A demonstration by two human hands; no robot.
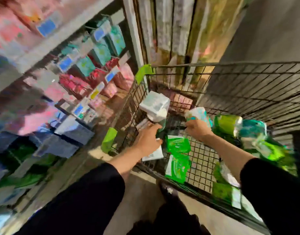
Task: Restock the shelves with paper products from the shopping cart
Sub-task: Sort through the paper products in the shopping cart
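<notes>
While both hands reach into the black wire shopping cart (230,92), the left hand (148,139) curls its fingers round the lower end of a white pack (155,107) that stands tilted against the cart's left wall; blur hides exactly how the fingertips sit, yet the pack is plainly gripped. Toward the cart's middle, the right hand (197,128) pinches a white and teal pack (199,115) by its near edge, lifted above the cart's mesh floor. On that floor, just under the 2 hands, lie 2 bright green flat packs (178,145); more green and teal packs (239,126) pile along the cart's right side. Green plastic corner guards (143,72) cap the cart's left corners. Left of the cart stand the shelves (49,53), holding pink, red and teal packs behind blue and yellow price tags (66,63); all of it is heavily smeared. Black sleeves (88,192) cover both forearms; grey floor (142,189) shows near the cart's closest rim.
</notes>
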